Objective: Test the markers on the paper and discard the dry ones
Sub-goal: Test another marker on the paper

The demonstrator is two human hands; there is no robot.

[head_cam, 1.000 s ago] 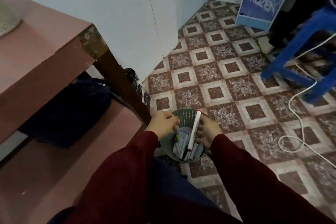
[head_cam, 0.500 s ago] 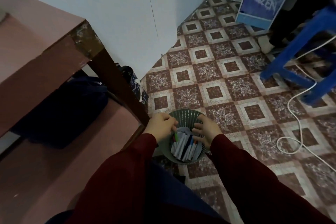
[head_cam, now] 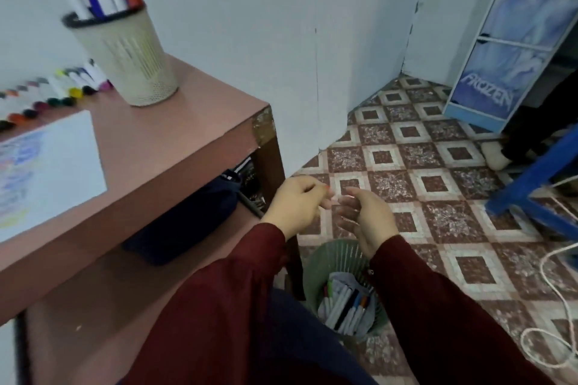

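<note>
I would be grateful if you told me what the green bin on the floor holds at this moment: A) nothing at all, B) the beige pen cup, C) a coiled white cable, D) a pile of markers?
D: several markers lie piled together inside the green bin, which stands on the tiled floor beside the table leg.

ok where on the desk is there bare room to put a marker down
Bare desktop runs from the right edge of the paper to the desk's corner, in front of the pen cup. The back strip along the wall is crowded with a row of markers.
</note>
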